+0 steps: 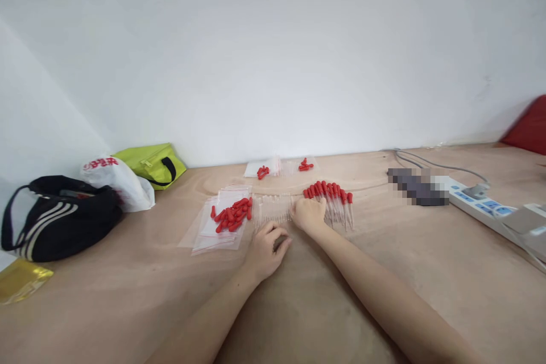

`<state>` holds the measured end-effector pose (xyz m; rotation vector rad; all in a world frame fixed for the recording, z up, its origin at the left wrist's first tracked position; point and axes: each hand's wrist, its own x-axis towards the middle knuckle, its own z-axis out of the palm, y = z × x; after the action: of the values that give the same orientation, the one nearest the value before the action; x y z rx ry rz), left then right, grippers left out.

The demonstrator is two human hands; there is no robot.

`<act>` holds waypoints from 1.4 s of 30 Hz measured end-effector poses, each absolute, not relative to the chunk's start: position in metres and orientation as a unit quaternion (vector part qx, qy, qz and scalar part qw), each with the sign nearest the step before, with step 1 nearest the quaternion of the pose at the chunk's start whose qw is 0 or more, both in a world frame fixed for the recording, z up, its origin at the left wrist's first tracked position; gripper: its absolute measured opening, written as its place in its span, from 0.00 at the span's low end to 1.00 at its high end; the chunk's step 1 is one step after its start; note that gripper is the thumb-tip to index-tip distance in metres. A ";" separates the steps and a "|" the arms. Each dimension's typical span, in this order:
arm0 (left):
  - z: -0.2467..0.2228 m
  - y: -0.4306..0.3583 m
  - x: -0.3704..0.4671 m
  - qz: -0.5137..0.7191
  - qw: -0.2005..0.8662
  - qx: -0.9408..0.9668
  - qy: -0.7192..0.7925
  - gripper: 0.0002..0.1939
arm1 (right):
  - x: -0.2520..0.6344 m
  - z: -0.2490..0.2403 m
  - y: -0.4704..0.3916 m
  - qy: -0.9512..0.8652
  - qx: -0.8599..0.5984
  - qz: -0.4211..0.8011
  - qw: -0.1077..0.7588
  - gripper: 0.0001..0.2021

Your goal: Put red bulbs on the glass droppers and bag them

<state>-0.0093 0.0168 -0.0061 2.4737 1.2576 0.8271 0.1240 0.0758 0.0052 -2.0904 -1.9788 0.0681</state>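
My left hand (268,249) rests on the table just below a row of clear glass dropper tubes (273,208). Its fingers are loosely curved, the thumb stands apart, and nothing shows in it. At the right end of that row, my right hand (309,214) is closed with its fingertips turned down; whatever it pinches is hidden behind the knuckles. Just beyond it lies a fanned row of droppers (338,205), clear stems with red rubber bulbs on top. Left of the tubes, a pile of loose red rubber bulbs (231,214) lies on clear zip bags (215,243).
Further back are more red bulbs (263,172) on bags, and another small group (305,165). At left stand a black bag (63,222), a white plastic bag (123,185) and a yellow-green pouch (149,165). A power strip (482,205) with cables lies right, beside a blurred dark object (418,186).
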 end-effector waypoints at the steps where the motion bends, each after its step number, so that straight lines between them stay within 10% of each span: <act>1: -0.005 0.019 -0.011 0.300 0.094 0.840 0.443 0.05 | 0.124 0.006 0.076 -0.685 -0.717 0.024 0.127 0.15; 7: 0.017 0.061 -0.064 0.407 -0.059 0.668 0.620 0.07 | 0.124 0.006 0.074 -0.698 -0.708 0.021 0.105 0.13; 18: 0.012 0.087 -0.145 0.196 -0.016 0.500 0.843 0.15 | 0.139 -0.003 0.048 -0.726 -0.650 -0.097 0.201 0.14; 25: 0.026 0.074 -0.107 0.299 -0.065 0.559 0.770 0.11 | 0.188 -0.028 0.023 -0.806 -0.486 -0.073 0.331 0.13; 29: 0.018 0.041 -0.041 0.437 0.011 0.760 0.481 0.08 | 0.203 -0.028 0.013 -0.829 -0.428 -0.022 0.359 0.12; 42: -0.009 0.017 -0.008 0.345 0.155 0.839 0.390 0.11 | 0.200 -0.023 0.007 -0.863 -0.391 -0.040 0.318 0.12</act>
<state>-0.0075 0.0169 -0.0094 2.4057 1.1175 0.9898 0.1996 0.0067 -0.0229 -1.0299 -2.2703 -0.1048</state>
